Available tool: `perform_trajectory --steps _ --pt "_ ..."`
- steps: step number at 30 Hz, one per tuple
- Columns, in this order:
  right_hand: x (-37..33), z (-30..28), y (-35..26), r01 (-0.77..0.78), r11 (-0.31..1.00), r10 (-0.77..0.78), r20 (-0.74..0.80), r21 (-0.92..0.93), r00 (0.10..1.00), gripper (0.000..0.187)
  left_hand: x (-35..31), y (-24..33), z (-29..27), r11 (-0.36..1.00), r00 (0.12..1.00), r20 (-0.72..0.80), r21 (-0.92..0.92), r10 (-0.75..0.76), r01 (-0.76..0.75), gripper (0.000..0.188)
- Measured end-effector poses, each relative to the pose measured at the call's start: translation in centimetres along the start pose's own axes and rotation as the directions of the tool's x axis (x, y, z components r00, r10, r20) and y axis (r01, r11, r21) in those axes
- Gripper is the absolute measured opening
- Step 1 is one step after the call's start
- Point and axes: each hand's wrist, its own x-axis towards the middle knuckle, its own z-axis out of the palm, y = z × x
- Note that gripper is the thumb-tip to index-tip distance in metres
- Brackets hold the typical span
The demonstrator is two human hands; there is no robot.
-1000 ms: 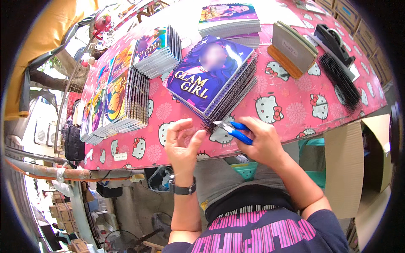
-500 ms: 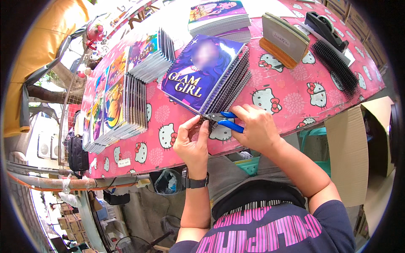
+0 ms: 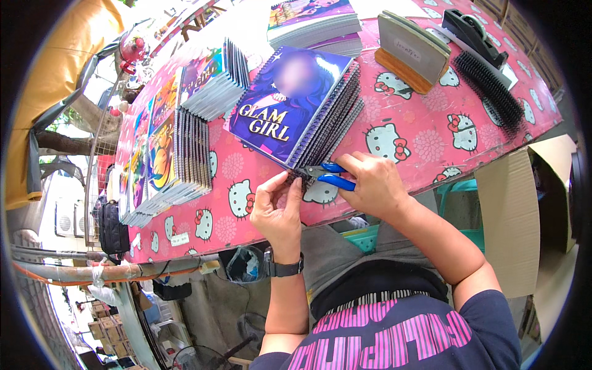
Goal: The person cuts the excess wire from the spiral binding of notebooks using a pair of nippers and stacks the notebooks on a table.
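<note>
In my right hand [image 3: 375, 185] is a pair of wire cutters [image 3: 330, 175] with blue handles, my fingers wrapped round them. Their jaws meet the lower corner of a purple spiral notebook [image 3: 280, 117], the top one of a stack with black coil bindings along its right side. My left hand [image 3: 279, 206] pinches thumb and forefinger at that same corner, on what looks like the end of the black spiral coil [image 3: 301, 175]. The fingertips and the cutter jaws partly hide the coil end.
Stacks of colourful spiral notebooks [image 3: 163, 151] stand to the left, with another notebook pile [image 3: 317, 28] at the back. A wooden card holder [image 3: 410, 55], a black brush [image 3: 490, 92] and a tape dispenser [image 3: 475, 37] lie at right. A cardboard box [image 3: 509, 222] is beside the pink table [image 3: 425, 142].
The table and everything on it appear slightly higher and further left in the picture. Both hands keep nearly the same pose at the notebook's corner.
</note>
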Motion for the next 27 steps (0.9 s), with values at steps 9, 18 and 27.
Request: perform_trajectory --steps 9,18,27 --pt "0.0 0.1 0.2 0.141 0.98 -0.164 -0.163 -0.143 0.973 0.021 -0.4 -0.5 0.0 0.999 0.999 -0.024 0.026 0.028 -0.028 0.024" --pt "-0.7 0.0 0.4 0.027 0.995 -0.033 -0.062 -0.091 0.998 0.031 -0.3 -0.9 0.2 0.997 0.999 -0.038 0.075 0.038 -0.035 0.025" --pt "-0.6 0.5 0.6 0.086 0.979 -0.101 -0.077 -0.186 0.992 0.037 -0.7 -0.7 0.5 1.0 0.999 -0.038 0.019 -0.013 0.013 0.024"
